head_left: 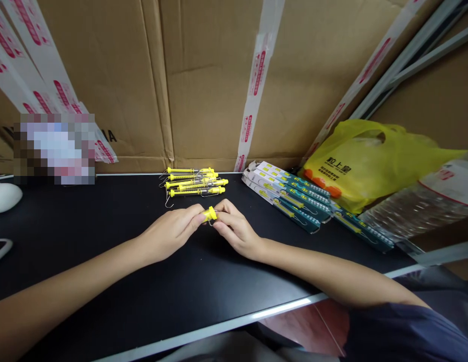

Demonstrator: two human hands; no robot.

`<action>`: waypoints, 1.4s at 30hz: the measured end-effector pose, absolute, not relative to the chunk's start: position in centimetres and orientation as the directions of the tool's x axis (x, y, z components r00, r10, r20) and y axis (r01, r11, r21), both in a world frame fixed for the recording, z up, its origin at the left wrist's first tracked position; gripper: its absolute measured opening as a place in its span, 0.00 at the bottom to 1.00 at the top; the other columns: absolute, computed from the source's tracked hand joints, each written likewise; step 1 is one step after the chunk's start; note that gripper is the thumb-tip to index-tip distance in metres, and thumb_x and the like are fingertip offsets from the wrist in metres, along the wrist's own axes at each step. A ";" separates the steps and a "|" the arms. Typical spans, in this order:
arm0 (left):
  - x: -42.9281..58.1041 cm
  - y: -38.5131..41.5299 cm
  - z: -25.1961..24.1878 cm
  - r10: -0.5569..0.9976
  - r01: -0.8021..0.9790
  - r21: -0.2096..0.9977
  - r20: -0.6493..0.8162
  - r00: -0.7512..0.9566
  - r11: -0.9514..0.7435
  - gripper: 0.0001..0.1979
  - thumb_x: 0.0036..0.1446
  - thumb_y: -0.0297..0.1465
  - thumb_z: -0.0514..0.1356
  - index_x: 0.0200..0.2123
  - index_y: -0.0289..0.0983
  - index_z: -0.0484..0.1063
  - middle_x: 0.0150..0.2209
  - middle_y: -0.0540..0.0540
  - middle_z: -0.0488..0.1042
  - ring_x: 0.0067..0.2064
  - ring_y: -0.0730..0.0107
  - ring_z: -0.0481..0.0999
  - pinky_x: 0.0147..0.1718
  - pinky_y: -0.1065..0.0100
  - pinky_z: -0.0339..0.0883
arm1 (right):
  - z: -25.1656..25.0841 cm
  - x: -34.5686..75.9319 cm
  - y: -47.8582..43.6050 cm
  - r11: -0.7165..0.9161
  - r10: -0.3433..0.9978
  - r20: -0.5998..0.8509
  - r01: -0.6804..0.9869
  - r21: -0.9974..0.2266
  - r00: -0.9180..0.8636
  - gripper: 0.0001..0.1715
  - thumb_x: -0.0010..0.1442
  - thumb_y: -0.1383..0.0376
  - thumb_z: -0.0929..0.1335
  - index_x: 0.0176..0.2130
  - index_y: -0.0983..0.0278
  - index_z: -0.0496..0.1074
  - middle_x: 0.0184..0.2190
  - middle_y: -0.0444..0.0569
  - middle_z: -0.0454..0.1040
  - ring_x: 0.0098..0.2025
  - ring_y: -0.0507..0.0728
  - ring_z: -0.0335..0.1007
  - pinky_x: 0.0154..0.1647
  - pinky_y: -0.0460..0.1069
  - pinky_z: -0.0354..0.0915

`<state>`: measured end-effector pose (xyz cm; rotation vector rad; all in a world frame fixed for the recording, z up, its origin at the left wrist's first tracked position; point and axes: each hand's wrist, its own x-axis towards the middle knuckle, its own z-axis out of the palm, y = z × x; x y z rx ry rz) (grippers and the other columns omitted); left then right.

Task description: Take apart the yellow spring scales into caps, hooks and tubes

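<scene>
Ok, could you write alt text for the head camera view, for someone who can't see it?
A person's left hand pinches a yellow piece above a black table, with the right hand at its end. Beyond lie several hooked, yellow-capped tubes; to the right are printed boxes and a yellow plastic bag, with cardboard behind.

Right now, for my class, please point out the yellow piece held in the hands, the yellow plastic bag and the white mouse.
Yellow piece (210, 214): head view, on its exposed end.
Yellow plastic bag (373, 166): head view, on the middle of its front.
White mouse (5, 197): head view, on its visible shell.
</scene>
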<state>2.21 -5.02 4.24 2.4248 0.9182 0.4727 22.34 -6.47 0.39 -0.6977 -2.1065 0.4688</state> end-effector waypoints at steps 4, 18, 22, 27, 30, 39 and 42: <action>2.3 -5.3 4.1 0.704 0.533 0.548 0.153 0.693 -0.644 0.17 0.66 0.41 0.37 0.29 0.39 0.54 0.25 0.53 0.58 0.27 0.72 0.59 0.28 0.70 0.52 | 0.5 22.0 -7.1 0.729 0.673 0.587 0.265 -0.632 -0.451 0.18 0.67 0.60 0.57 0.29 0.64 0.64 0.31 0.48 0.59 0.37 0.54 0.58 0.39 0.51 0.61; 2.3 -5.2 4.7 0.683 0.504 0.575 0.138 0.717 -0.645 0.17 0.66 0.40 0.38 0.29 0.39 0.55 0.25 0.54 0.58 0.26 0.73 0.58 0.28 0.70 0.51 | -0.1 22.0 -7.1 0.795 0.606 0.640 0.337 -0.504 -0.473 0.13 0.65 0.64 0.61 0.28 0.64 0.62 0.31 0.47 0.57 0.36 0.54 0.57 0.36 0.49 0.61; 2.1 -4.9 4.4 0.682 0.486 0.607 0.131 0.719 -0.629 0.17 0.66 0.39 0.39 0.29 0.38 0.57 0.26 0.54 0.59 0.28 0.74 0.59 0.29 0.71 0.52 | -0.1 22.4 -6.6 0.810 0.586 0.615 0.363 -0.461 -0.527 0.13 0.65 0.64 0.60 0.28 0.64 0.62 0.33 0.48 0.58 0.36 0.53 0.57 0.37 0.49 0.62; 2.2 -5.1 4.4 0.701 0.483 0.637 0.130 0.701 -0.601 0.17 0.66 0.40 0.39 0.28 0.38 0.55 0.25 0.54 0.57 0.26 0.75 0.58 0.28 0.71 0.52 | 0.3 22.8 -6.2 0.844 0.535 0.609 0.389 -0.368 -0.585 0.16 0.65 0.62 0.59 0.26 0.64 0.61 0.34 0.49 0.59 0.35 0.53 0.58 0.34 0.48 0.62; 2.3 -5.4 4.5 0.717 0.517 0.597 0.146 0.682 -0.614 0.17 0.66 0.40 0.39 0.28 0.38 0.55 0.24 0.54 0.57 0.26 0.74 0.57 0.28 0.70 0.51 | 0.4 22.7 -6.5 0.825 0.557 0.603 0.461 -0.326 -0.571 0.14 0.65 0.63 0.59 0.28 0.64 0.63 0.35 0.50 0.61 0.35 0.52 0.60 0.33 0.47 0.63; 2.9 -6.2 4.8 0.701 0.449 0.780 -0.018 0.713 -0.437 0.22 0.64 0.46 0.41 0.27 0.37 0.59 0.23 0.55 0.58 0.24 0.76 0.58 0.26 0.71 0.54 | 0.8 22.9 -6.7 0.873 0.274 0.736 0.481 0.080 -0.619 0.08 0.59 0.66 0.67 0.28 0.60 0.65 0.41 0.50 0.67 0.44 0.58 0.61 0.43 0.56 0.65; 3.1 -6.4 4.5 0.724 0.509 0.715 -0.006 0.690 -0.479 0.22 0.64 0.45 0.41 0.27 0.38 0.60 0.23 0.54 0.60 0.25 0.75 0.61 0.27 0.71 0.54 | 0.6 23.0 -6.5 0.886 0.304 0.694 0.462 0.046 -0.653 0.11 0.61 0.65 0.65 0.26 0.60 0.64 0.37 0.50 0.67 0.38 0.56 0.62 0.37 0.53 0.65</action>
